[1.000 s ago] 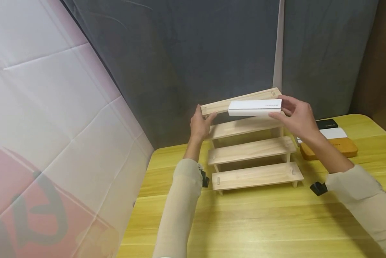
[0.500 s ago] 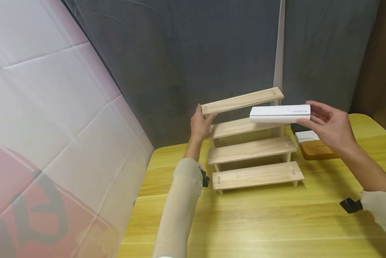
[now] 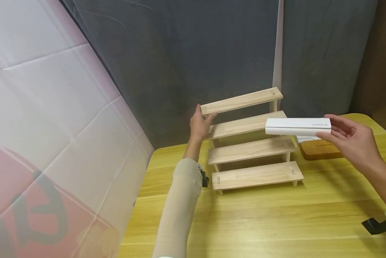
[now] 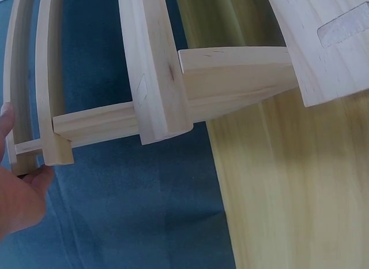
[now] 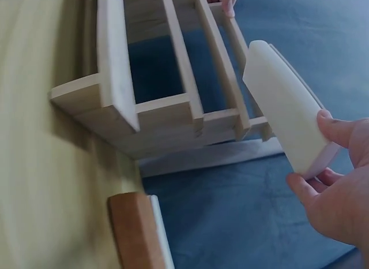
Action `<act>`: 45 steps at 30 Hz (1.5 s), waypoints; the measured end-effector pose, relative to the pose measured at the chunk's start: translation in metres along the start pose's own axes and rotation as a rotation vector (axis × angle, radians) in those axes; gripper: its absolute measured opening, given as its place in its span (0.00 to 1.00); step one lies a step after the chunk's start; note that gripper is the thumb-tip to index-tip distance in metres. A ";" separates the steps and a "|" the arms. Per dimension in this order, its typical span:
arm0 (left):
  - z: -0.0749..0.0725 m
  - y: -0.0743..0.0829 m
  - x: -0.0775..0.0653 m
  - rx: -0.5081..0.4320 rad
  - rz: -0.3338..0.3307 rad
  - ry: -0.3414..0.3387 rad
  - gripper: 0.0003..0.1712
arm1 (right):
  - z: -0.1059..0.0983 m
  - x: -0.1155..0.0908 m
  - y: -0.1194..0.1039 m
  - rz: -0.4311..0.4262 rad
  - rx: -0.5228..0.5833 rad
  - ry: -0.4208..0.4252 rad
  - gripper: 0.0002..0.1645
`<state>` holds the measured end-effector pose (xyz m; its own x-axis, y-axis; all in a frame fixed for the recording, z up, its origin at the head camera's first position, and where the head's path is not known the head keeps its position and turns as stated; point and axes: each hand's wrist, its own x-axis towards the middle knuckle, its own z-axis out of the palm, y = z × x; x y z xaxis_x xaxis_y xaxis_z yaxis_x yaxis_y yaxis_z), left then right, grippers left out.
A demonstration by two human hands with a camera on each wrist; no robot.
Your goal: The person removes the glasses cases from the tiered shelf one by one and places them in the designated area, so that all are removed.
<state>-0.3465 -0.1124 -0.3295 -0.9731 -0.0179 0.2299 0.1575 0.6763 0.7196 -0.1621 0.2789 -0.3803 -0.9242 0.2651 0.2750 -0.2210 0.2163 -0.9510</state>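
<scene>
A wooden four-step display rack (image 3: 252, 152) stands on the table. My left hand (image 3: 200, 125) grips the left end of its top step, thumb on one side and fingers on the other, as the left wrist view also shows with the hand (image 4: 20, 194) at the left edge. In my right hand (image 3: 357, 143) is a long white glasses case (image 3: 294, 126) with dark lettering near its right end. Fingers and thumb pinch that right end, and the case is in the air in front of the rack's right side. The right wrist view shows the white case (image 5: 282, 101) tilted beside the steps.
Right of the rack lie an orange-brown case (image 3: 320, 149) and a white one (image 3: 304, 139), partly hidden by my right hand and the held case. A grey curtain (image 3: 193, 53) hangs behind the yellow wooden table (image 3: 260, 229). A white fabric panel (image 3: 51, 89) borders the left.
My right hand has carried the white glasses case to the right and down, off from the top step. My left hand and the rack have stayed in place.
</scene>
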 end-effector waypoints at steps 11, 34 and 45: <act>-0.002 -0.001 -0.001 -0.013 0.014 -0.003 0.52 | -0.020 -0.023 0.026 0.012 0.009 0.014 0.34; -0.002 0.001 -0.005 -0.006 0.008 0.000 0.52 | -0.062 -0.041 0.087 -0.117 0.482 0.094 0.34; -0.003 0.001 -0.006 -0.013 0.013 0.000 0.52 | -0.069 -0.045 0.108 -0.031 0.545 0.027 0.36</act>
<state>-0.3399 -0.1142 -0.3282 -0.9710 -0.0091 0.2391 0.1724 0.6665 0.7253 -0.1227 0.3556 -0.4856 -0.9080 0.2918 0.3005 -0.3837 -0.2918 -0.8761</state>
